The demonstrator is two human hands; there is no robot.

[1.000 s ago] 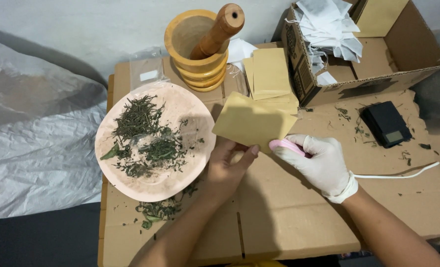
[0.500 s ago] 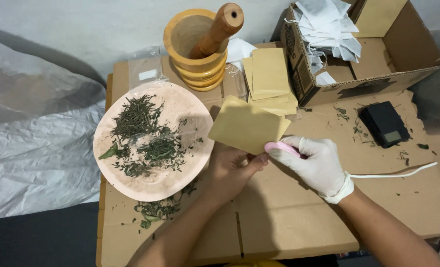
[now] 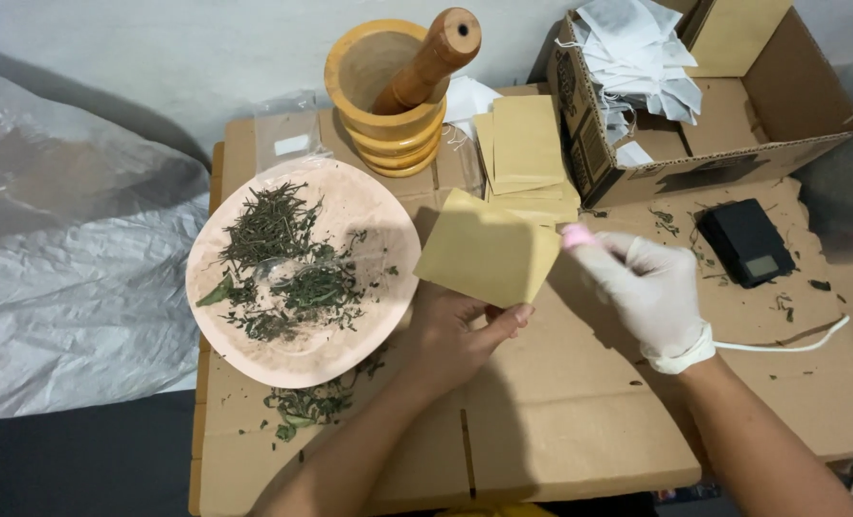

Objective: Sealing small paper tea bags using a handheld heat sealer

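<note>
Above cardboard; pouch [image 3: 489, 254] pinched in left fingers [image 3: 503, 321]; right hand [image 3: 647, 287] possibly touching edge

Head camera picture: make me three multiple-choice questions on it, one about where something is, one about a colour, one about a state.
1. Where does the pestle rest?
A. on the plate
B. in the wooden mortar
C. in the cardboard box

2. What colour is the glove on the right hand?
A. white
B. blue
C. black

3. What does the left hand do with the tan paper envelope?
A. leaves it flat on the table
B. crumples it
C. holds it up by its lower edge

Answers:
1 B, the pestle leans out of the mortar.
2 A, the glove is white, gripping a pink tool.
3 C, fingers pinch the envelope beside the plate of dried herbs.
</note>
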